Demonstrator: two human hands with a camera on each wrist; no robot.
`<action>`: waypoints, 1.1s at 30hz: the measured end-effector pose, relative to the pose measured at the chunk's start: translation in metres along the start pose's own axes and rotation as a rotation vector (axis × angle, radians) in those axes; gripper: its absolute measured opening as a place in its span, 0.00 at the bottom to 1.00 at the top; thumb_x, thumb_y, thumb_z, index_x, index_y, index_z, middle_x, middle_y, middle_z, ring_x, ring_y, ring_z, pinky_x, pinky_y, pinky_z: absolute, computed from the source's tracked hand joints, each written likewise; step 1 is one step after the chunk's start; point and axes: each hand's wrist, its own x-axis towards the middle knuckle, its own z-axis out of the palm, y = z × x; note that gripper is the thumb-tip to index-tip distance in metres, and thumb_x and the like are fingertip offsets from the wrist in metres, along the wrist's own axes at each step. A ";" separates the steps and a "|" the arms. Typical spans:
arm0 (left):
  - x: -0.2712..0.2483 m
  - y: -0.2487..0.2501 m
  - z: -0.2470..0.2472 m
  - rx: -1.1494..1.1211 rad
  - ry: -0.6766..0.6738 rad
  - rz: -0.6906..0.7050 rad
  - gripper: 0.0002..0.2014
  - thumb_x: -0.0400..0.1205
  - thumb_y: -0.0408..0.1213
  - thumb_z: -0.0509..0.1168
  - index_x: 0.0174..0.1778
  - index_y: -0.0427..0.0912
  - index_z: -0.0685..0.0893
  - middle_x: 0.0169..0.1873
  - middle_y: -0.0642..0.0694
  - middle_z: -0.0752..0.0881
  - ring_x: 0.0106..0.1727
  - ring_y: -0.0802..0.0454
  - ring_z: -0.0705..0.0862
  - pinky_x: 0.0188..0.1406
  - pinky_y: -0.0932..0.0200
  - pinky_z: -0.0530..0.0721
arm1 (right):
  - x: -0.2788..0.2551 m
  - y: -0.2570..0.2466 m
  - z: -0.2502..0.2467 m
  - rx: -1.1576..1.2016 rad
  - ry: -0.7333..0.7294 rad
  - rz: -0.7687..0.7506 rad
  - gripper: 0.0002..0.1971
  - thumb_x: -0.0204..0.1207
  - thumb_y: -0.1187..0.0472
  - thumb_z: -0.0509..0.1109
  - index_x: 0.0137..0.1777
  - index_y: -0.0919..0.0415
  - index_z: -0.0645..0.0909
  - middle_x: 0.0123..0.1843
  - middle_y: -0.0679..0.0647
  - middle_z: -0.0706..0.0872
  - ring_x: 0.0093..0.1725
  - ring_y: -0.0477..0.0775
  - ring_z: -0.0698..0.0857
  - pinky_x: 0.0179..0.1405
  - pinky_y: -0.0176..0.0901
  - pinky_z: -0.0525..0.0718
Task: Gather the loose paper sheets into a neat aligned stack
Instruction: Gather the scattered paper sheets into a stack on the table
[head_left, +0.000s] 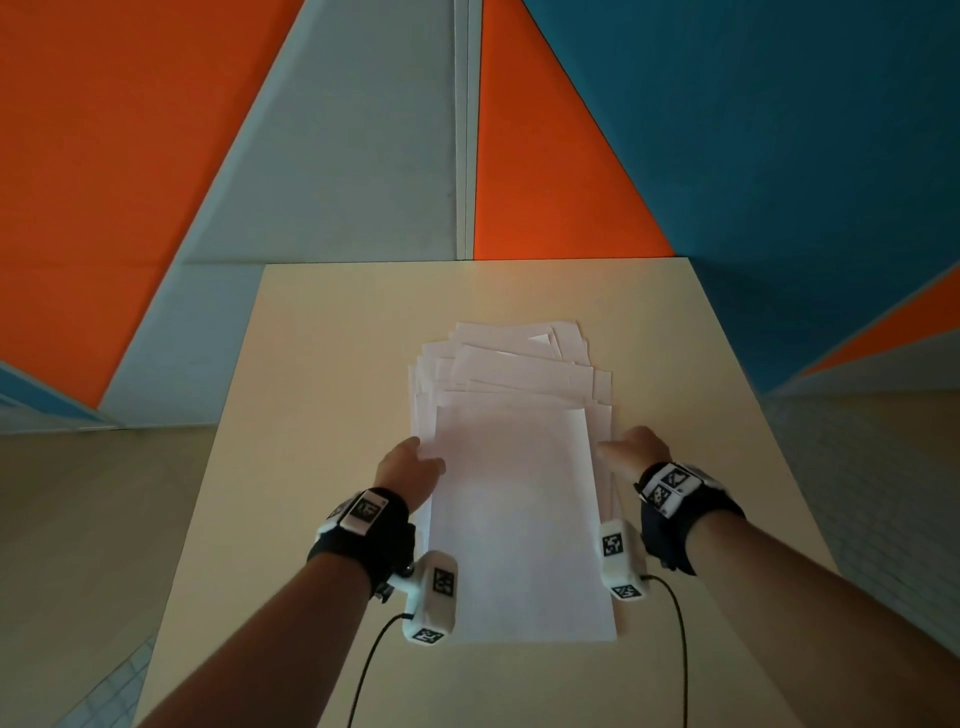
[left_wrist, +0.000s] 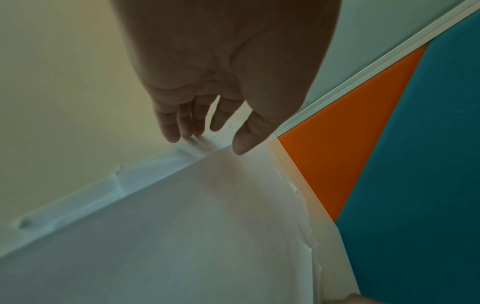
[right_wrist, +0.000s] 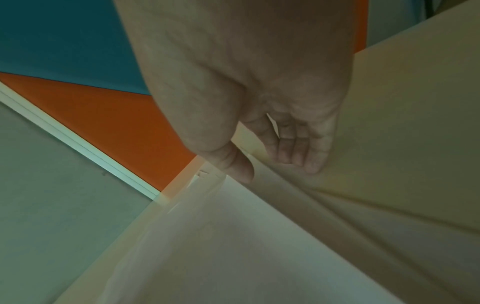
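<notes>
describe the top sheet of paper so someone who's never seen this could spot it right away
On the beige table lies a messy pile of white sheets. The top sheet is nearest the person, between both hands: it alone shows whole, while the others fan out beyond it.

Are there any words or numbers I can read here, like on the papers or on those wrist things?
No words or numbers can be read.
Papers: blank white on the sides that show.
Wrist bands and camera boxes: only black-and-white square code patterns, no letters.
Table and wall panels: plain, no writing.
</notes>
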 end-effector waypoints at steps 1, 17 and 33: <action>0.002 0.002 0.002 -0.007 -0.004 0.001 0.32 0.79 0.35 0.64 0.81 0.38 0.65 0.80 0.40 0.70 0.81 0.42 0.68 0.80 0.52 0.65 | 0.003 -0.004 0.002 0.007 0.003 -0.004 0.09 0.70 0.60 0.67 0.36 0.63 0.72 0.35 0.56 0.78 0.35 0.56 0.77 0.26 0.40 0.69; 0.020 0.008 0.002 -0.034 0.006 0.024 0.32 0.79 0.33 0.65 0.82 0.39 0.65 0.79 0.39 0.71 0.80 0.43 0.70 0.79 0.51 0.68 | 0.018 -0.031 0.001 0.023 0.033 -0.028 0.14 0.75 0.61 0.67 0.29 0.62 0.70 0.31 0.55 0.76 0.30 0.56 0.75 0.24 0.41 0.67; 0.001 -0.002 0.015 -0.055 0.042 -0.114 0.31 0.78 0.34 0.65 0.79 0.34 0.69 0.76 0.36 0.74 0.76 0.38 0.73 0.74 0.51 0.71 | -0.002 0.010 0.014 -0.016 0.025 -0.001 0.10 0.69 0.64 0.66 0.29 0.65 0.71 0.29 0.56 0.77 0.29 0.55 0.76 0.23 0.37 0.68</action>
